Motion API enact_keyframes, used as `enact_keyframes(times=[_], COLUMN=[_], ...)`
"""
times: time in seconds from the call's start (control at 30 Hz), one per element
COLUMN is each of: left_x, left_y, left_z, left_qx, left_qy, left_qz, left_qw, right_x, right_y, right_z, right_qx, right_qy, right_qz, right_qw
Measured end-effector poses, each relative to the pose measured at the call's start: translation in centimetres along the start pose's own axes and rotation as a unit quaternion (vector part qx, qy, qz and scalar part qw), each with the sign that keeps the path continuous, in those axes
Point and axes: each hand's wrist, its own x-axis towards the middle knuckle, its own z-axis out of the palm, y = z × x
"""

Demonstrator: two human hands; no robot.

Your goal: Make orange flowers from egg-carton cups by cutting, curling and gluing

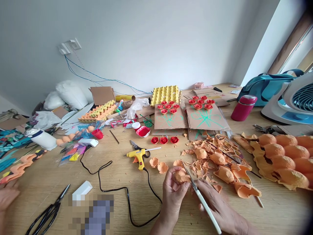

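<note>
My left hand (pixel 173 192) pinches an orange egg-carton cup (pixel 181 176) between thumb and fingers. My right hand (pixel 216 204) grips white-handled scissors (pixel 206 209), seen nearly edge-on, their metal blades against the cup's right side. Just behind the cup lies a cut petal-edged cup (pixel 178 163), with two similar orange cups (pixel 162 167) to its left. Beyond my right hand are a heap of orange carton scraps (pixel 204 166) and rough cut cups (pixel 223 174). A yellow glue gun (pixel 139 157) lies left of my hands, over dark-handled scissors (pixel 134 143).
Red paper-like roses (pixel 163 140) sit before cardboard sheets (pixel 168 120) bearing red flowers. Egg trays (pixel 281 153) and a red flask (pixel 244 107) stand right. A black cord (pixel 127 195) crosses the table. Long black-handled shears (pixel 52 209) and another person's hand (pixel 8 195) are left.
</note>
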Motion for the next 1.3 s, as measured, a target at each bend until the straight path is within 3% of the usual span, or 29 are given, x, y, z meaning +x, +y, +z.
enact_keyframes(times=[0.37, 1.3], left_x=[0.1, 0.3], left_y=[-0.7, -0.1], left_z=[-0.5, -0.8], left_qx=[-0.031, -0.012], left_qy=[-0.022, 0.020], left_qz=[-0.014, 0.000], left_qw=[0.999, 1.000], right_x=[0.3, 0.0], right_y=[-1.0, -0.5], right_z=[-0.6, -0.6], right_qx=[0.040, 0.013], right_qy=[0.003, -0.023], right_qz=[0.040, 0.069], right_qw=[0.998, 0.997])
